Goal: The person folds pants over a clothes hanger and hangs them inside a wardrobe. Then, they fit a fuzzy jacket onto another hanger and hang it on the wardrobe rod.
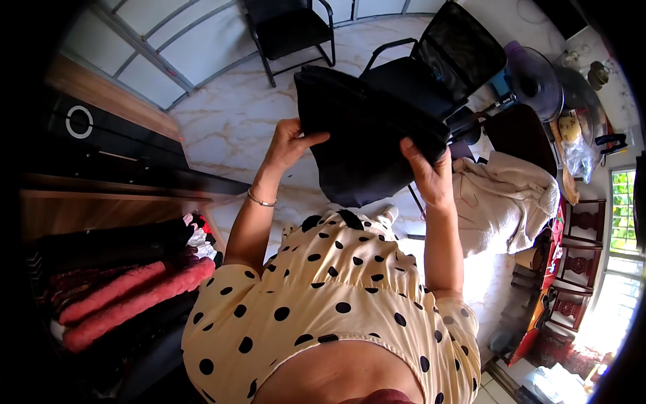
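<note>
A dark, folded cloth item (367, 135) is held up in front of my body, its lower edge hanging loose. My left hand (294, 143) grips its left edge, with the thumb lying on the near side. On the right, my right hand (428, 168) pinches the other edge, its thumb also on the near face. The fingers behind the cloth are partly hidden.
Black chairs (291, 32) stand ahead, with a fan (533, 84) at the right. A cream fleecy garment (501, 202) lies right of my right hand. On the left, an open wardrobe compartment (114, 195) holds folded red and dark clothes (141, 296).
</note>
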Motion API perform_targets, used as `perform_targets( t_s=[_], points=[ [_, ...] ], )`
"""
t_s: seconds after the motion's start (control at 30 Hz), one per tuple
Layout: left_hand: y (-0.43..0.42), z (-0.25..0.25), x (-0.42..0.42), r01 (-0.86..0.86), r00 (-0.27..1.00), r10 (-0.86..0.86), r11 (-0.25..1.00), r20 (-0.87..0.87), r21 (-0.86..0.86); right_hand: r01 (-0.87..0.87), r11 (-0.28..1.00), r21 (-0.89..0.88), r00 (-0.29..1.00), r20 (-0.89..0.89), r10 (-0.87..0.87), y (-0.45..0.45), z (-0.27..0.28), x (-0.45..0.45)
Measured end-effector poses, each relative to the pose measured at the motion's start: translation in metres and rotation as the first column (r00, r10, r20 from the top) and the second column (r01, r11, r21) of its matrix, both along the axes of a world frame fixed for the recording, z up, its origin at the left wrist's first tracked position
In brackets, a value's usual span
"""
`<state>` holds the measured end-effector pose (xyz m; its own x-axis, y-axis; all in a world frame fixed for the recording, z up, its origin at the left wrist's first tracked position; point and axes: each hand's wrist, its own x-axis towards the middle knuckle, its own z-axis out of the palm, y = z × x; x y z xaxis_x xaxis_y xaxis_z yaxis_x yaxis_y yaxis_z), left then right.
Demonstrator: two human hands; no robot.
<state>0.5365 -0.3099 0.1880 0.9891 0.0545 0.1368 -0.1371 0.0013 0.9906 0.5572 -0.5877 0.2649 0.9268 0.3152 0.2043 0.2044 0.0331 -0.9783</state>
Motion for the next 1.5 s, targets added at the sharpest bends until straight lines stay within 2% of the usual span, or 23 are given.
perform_targets(
  t_s=[0.13,0.23,0.27,0.33,0.47,0.57,0.63,0.7,0.83,0.9,0.93,0.97,1.03,1.07,1.1,1.17,1.23,1.3,1.37,1.4,1.43,1.47,1.5],
  points=[
    [0.000,-0.009,-0.007,0.052,0.999,-0.051,0.996,0.010,-0.077,0.042,0.993,0.107,0.999,0.000,-0.042,-0.010,0.022,-0.004],
    [-0.004,0.008,-0.006,0.307,0.948,-0.305,0.952,0.090,-0.012,0.032,0.973,0.229,0.997,0.055,-0.045,-0.012,0.041,-0.013],
    [-0.005,-0.006,-0.002,0.294,0.946,-0.304,0.951,0.114,0.095,0.026,0.971,0.239,0.996,0.076,-0.045,-0.015,0.046,-0.016],
    [-0.016,-0.015,-0.006,0.266,0.964,-0.266,0.962,-0.006,0.062,0.013,0.956,0.292,0.994,0.101,-0.044,-0.021,0.050,-0.019],
    [-0.034,-0.020,-0.007,0.327,0.940,-0.323,0.945,-0.106,0.017,0.054,0.887,0.459,0.998,-0.037,-0.041,-0.039,0.052,-0.018],
    [-0.042,-0.044,-0.006,0.394,0.919,-0.390,0.898,-0.061,0.193,0.194,0.786,0.587,0.979,-0.167,-0.117,-0.041,0.072,-0.015],
    [-0.050,-0.033,-0.012,0.411,0.901,-0.399,0.911,-0.171,0.038,0.410,0.747,0.524,0.900,-0.367,-0.237,-0.045,0.091,-0.001],
    [-0.052,-0.030,-0.022,0.417,0.869,-0.404,0.909,-0.285,-0.018,0.450,0.637,0.626,0.812,-0.584,0.001,-0.071,0.074,0.032],
    [-0.055,-0.017,-0.037,0.458,0.821,-0.489,0.872,-0.295,-0.170,0.038,0.628,0.777,0.894,-0.307,0.326,-0.127,-0.034,0.062],
    [-0.067,-0.004,-0.041,0.352,0.835,-0.434,0.894,-0.338,-0.278,0.260,0.792,0.552,0.859,-0.507,0.071,-0.107,-0.075,0.028],
    [-0.075,0.001,-0.040,0.271,0.848,-0.386,0.905,-0.364,-0.328,0.294,0.808,0.510,0.756,-0.642,0.130,-0.111,-0.127,0.015],
    [-0.082,0.003,-0.040,0.184,0.853,-0.336,0.909,-0.399,-0.373,0.337,0.781,0.526,0.619,-0.749,0.237,-0.097,-0.126,-0.018],
    [-0.070,-0.025,-0.036,0.108,0.777,-0.355,0.889,-0.520,-0.445,0.467,0.673,0.573,0.449,-0.810,0.378,-0.075,-0.193,-0.062],
    [-0.067,-0.031,-0.040,0.087,0.791,-0.271,0.938,-0.549,-0.337,0.540,0.705,0.460,0.252,-0.887,0.386,-0.064,-0.153,-0.077],
    [-0.066,-0.034,-0.044,0.069,0.804,-0.186,0.973,-0.565,-0.222,0.474,0.659,0.584,0.277,-0.810,0.518,-0.064,-0.190,-0.080],
    [-0.062,-0.029,-0.050,0.062,0.749,-0.283,0.930,-0.599,-0.362,0.334,0.673,0.660,0.408,-0.745,0.528,-0.069,-0.187,-0.075],
    [-0.053,-0.027,-0.061,0.134,0.694,-0.401,0.888,-0.598,-0.441,0.403,0.643,0.651,0.414,-0.756,0.507,-0.076,-0.174,-0.072],
    [-0.058,-0.027,-0.067,0.386,0.681,-0.411,0.905,-0.606,-0.179,0.414,0.579,0.702,0.457,-0.710,0.536,-0.082,-0.188,-0.065],
    [-0.073,-0.045,-0.076,0.319,0.624,-0.230,0.947,-0.747,-0.025,0.479,0.529,0.701,0.476,-0.713,0.515,-0.087,-0.194,-0.060],
    [-0.075,-0.057,-0.074,0.278,0.575,-0.224,0.958,-0.787,-0.070,0.501,0.514,0.696,0.487,-0.718,0.497,-0.090,-0.200,-0.057],
    [-0.065,-0.081,-0.078,0.521,0.712,-0.260,0.818,-0.652,0.243,0.524,0.501,0.689,0.498,-0.725,0.477,-0.095,-0.206,-0.055],
    [-0.056,-0.103,-0.081,0.543,0.834,-0.289,0.584,-0.470,0.603,0.540,0.542,0.644,0.474,-0.765,0.436,-0.103,-0.215,-0.052],
    [-0.060,-0.114,-0.076,0.543,0.839,-0.308,0.542,-0.449,0.641,0.556,0.582,0.594,0.447,-0.804,0.393,-0.115,-0.226,-0.047]
  ],
)
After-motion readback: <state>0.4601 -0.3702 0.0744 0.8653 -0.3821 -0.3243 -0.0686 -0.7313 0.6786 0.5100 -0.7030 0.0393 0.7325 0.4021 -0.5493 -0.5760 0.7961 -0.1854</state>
